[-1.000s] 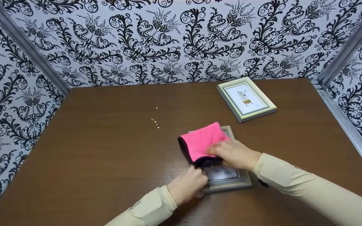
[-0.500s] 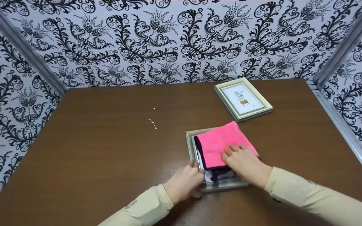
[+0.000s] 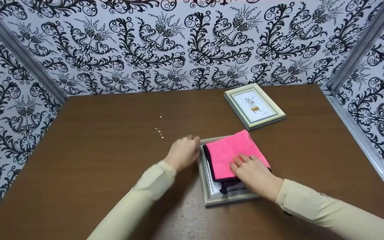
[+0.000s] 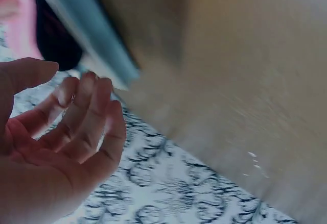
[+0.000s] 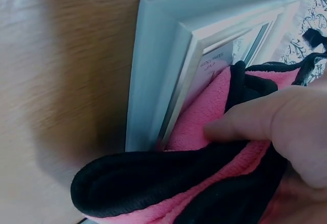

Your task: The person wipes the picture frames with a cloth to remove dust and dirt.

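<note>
A pink cloth (image 3: 228, 151) with black edging lies folded over a picture frame (image 3: 223, 199) flat on the table. My right hand (image 3: 254, 175) holds this cloth against the frame's glass, fingers over its top. In the right wrist view the thumb (image 5: 242, 119) presses into a fold of the cloth, above the frame's pale moulding (image 5: 158, 55). My left hand (image 3: 182, 153) is by the frame's far left corner. The left wrist view shows its fingers (image 4: 107, 142) loosely bent, with nothing in them. Most of the picture is hidden under the cloth.
A second cream frame (image 3: 255, 104) with a potted-plant picture lies farther back on the brown table (image 3: 118, 140). Small pale specks (image 3: 159, 132) mark the tabletop left of the frames. Patterned walls (image 3: 165, 43) stand behind and at both sides.
The cloth under my right hand has shifted rightward over the frame, then stayed nearly still. My left hand has left the frame's near left side and moved up toward its far left corner.
</note>
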Demonstrator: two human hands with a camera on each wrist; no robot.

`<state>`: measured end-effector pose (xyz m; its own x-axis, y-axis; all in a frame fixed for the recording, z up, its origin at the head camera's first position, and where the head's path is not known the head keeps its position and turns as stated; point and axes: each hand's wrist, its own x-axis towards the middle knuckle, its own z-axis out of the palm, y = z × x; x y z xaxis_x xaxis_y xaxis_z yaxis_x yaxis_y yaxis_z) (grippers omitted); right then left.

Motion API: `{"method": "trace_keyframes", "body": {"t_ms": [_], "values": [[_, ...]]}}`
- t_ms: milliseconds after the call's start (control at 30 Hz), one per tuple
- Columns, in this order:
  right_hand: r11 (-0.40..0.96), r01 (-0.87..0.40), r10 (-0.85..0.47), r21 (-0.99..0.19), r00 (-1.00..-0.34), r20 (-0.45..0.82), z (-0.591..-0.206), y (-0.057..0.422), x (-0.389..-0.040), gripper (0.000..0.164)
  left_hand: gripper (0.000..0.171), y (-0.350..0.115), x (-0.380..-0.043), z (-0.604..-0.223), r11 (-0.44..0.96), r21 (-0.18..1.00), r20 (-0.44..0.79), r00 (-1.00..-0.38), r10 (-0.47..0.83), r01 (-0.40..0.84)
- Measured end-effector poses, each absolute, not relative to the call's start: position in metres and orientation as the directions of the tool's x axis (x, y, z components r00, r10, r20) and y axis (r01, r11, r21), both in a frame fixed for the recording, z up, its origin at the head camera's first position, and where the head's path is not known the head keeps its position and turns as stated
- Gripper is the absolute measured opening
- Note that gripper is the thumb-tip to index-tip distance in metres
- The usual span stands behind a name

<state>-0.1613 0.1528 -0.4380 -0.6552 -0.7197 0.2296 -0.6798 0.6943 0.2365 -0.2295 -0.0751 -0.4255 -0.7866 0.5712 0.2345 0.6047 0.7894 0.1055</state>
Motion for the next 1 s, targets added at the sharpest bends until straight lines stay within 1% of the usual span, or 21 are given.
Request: {"method": "trace_keyframes", "body": {"t_ms": [100,233,333,400,467,567,667,733,867,1000], "values": [[0.698,-0.677,-0.716,0.233,-0.66,0.226,-0.44,0.152,-0.161,0.021,0.017,-0.071,-0.246,-0.431,0.822,0.109,0.228,-0.819,0.527,0.559],[0.707,-0.671,-0.707,0.224,-0.673,0.218,-0.442,0.151,-0.161,0.025,0.01,-0.062,-0.261,-0.436,0.848,0.115,0.191,-0.85,0.492,0.517],[0.713,-0.666,-0.701,0.218,-0.684,0.204,-0.442,0.151,-0.16,0.029,0.012,-0.056,-0.268,-0.436,0.87,0.105,0.135,-0.873,0.468,0.482],[0.723,-0.657,-0.69,0.213,-0.697,0.194,-0.443,0.15,-0.16,0.033,0.014,-0.053,-0.273,-0.434,0.873,0.112,0.098,-0.88,0.465,0.474],[0.73,-0.647,-0.683,0.221,-0.708,0.182,-0.443,0.148,-0.16,0.038,0.011,-0.051,-0.277,-0.431,0.876,0.112,0.062,-0.883,0.466,0.47],[0.722,-0.641,-0.688,0.258,-0.705,0.173,-0.444,0.144,-0.161,0.041,0.006,-0.049,-0.283,-0.427,0.871,0.102,0.034,-0.876,0.481,0.481],[0.683,-0.671,-0.726,0.289,-0.667,0.169,-0.444,0.137,-0.165,0.041,0.002,-0.05,-0.287,-0.426,0.871,0.082,0.01,-0.874,0.486,0.485],[0.648,-0.705,-0.759,0.289,-0.629,0.168,-0.444,0.132,-0.169,0.042,0.004,-0.051,-0.29,-0.427,0.872,0.09,-0.005,-0.876,0.483,0.48],[0.554,-0.792,-0.832,0.257,-0.532,0.157,-0.443,0.125,-0.176,0.047,0.004,-0.051,-0.292,-0.427,0.877,0.1,-0.021,-0.881,0.473,0.469],[0.47,-0.86,-0.882,0.201,-0.45,0.138,-0.442,0.125,-0.177,0.054,0.004,-0.048,-0.292,-0.425,0.876,0.075,-0.04,-0.877,0.479,0.476]]}}
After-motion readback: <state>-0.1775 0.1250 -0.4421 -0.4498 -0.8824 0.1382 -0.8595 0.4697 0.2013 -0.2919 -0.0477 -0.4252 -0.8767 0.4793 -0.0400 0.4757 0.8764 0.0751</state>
